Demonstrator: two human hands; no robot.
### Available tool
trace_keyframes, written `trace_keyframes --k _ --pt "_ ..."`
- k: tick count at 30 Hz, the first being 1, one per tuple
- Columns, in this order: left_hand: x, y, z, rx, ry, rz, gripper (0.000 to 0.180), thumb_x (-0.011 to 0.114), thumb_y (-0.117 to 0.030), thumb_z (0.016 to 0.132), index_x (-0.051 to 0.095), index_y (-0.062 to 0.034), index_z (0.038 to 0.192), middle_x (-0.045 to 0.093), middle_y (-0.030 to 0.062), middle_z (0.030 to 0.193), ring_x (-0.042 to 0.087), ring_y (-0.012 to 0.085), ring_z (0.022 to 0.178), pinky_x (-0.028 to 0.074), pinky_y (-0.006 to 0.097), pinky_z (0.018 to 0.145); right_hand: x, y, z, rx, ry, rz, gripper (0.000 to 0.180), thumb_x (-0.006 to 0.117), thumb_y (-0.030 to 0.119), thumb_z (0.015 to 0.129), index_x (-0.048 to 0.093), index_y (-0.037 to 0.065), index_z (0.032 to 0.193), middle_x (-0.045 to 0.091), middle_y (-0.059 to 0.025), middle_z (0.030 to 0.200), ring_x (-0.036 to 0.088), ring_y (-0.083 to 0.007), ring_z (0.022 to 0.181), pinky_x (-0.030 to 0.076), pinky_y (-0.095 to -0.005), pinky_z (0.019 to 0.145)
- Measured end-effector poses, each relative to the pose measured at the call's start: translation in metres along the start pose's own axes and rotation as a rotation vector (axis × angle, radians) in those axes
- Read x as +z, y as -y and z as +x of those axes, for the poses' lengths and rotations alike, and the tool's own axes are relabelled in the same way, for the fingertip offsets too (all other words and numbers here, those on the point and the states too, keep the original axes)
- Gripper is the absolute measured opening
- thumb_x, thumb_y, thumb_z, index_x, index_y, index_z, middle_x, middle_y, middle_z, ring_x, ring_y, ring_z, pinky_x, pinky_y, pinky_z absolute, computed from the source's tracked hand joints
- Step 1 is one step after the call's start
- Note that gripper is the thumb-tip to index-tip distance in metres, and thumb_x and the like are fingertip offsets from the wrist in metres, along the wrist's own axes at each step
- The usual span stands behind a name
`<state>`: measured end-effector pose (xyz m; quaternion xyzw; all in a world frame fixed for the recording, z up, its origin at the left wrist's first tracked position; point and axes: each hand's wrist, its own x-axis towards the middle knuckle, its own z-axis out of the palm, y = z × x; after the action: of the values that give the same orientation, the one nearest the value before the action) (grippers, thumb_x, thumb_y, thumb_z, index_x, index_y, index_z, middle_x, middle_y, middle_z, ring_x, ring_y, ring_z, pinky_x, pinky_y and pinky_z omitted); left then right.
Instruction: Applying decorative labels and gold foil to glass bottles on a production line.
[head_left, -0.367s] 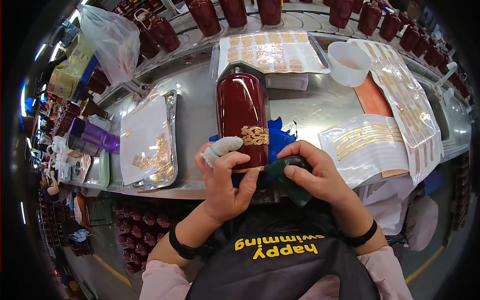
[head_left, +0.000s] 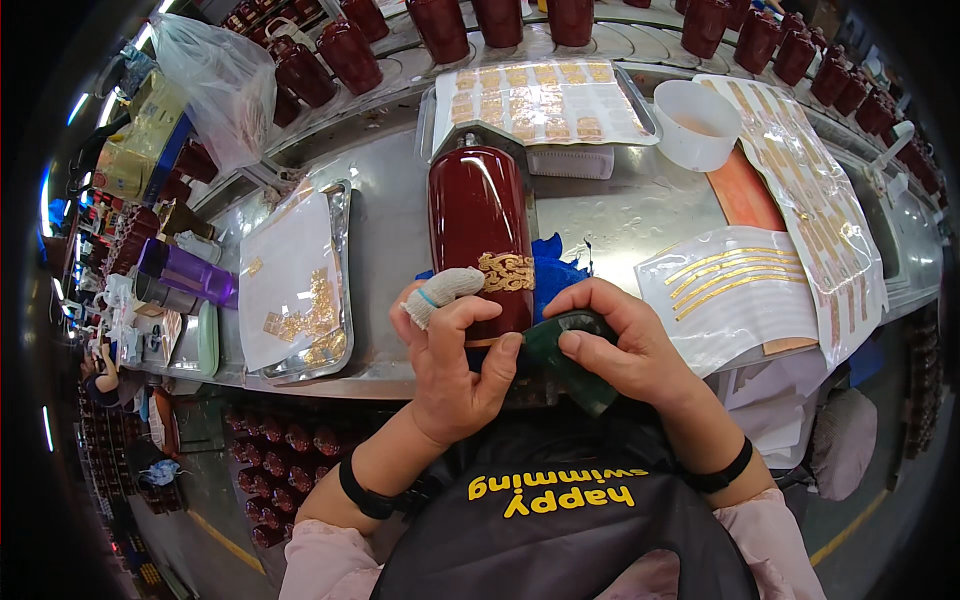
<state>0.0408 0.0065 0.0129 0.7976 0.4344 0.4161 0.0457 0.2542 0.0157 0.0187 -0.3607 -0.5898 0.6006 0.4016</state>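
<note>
Glossy dark-red bottle (head_left: 478, 210) lying on its side on metal table (head_left: 385, 225), by crumpled blue cloth (head_left: 558, 285); left hand (head_left: 450, 350) half-curled at near end, grip unclear; right hand (head_left: 630, 348) pinching dark-green flat piece (head_left: 572, 372).

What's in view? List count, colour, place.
bottle: one, dark red, centre
flexible piece: one, green, right hand
cloth: one, blue, beside bottle
decal sheets: at least four, white-gold, left, far, right
trays: two, silver, left, far
bowl: one, white, far right
tumbler: one, purple, left
bag: one, clear, far left
other bottles: many, dark red, far side
table: one, silver, centre
left hand: one, white finger cover, bottle's near end
right hand: one, bare, right of bottle
</note>
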Motion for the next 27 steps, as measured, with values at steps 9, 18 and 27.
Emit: trace_keyframes --k 9,18,27 --pt "-0.013 0.011 -0.006 0.137 -0.036 -0.021 0.028 0.071 -0.018 0.08 0.059 -0.0121 0.105 0.058 0.0132 0.111 0.046 0.0321 0.104 0.033 0.048 0.093 -0.004 -0.006 0.0 0.024 -0.032 -0.024 0.024 0.061 0.012 0.088 0.058 0.002 0.109 0.062 -0.005 0.091 0.056 -0.0095 0.084 0.047 -0.0252 0.075" --pt "-0.016 0.021 -0.007 0.605 -0.012 0.344 0.023 0.068 -0.017 0.073 0.064 -0.025 0.094 0.064 -0.0012 0.107 0.045 0.0224 0.107 0.03 0.048 0.094 -0.007 -0.007 -0.001 0.012 -0.018 -0.055 0.025 0.061 0.013 0.089 0.057 0.003 0.112 0.061 -0.0008 0.094 0.054 -0.0054 0.084 0.046 -0.0216 0.074" --pt "-0.011 0.02 0.007 0.744 0.009 0.421 0.018 0.063 -0.022 0.074 0.065 -0.0281 0.091 0.068 -0.0106 0.097 0.047 0.0156 0.106 0.027 0.046 0.099 -0.005 -0.008 -0.004 -0.015 -0.073 -0.102 0.025 0.061 0.012 0.089 0.057 0.002 0.111 0.061 -0.0034 0.093 0.055 -0.0078 0.083 0.046 -0.0236 0.074"
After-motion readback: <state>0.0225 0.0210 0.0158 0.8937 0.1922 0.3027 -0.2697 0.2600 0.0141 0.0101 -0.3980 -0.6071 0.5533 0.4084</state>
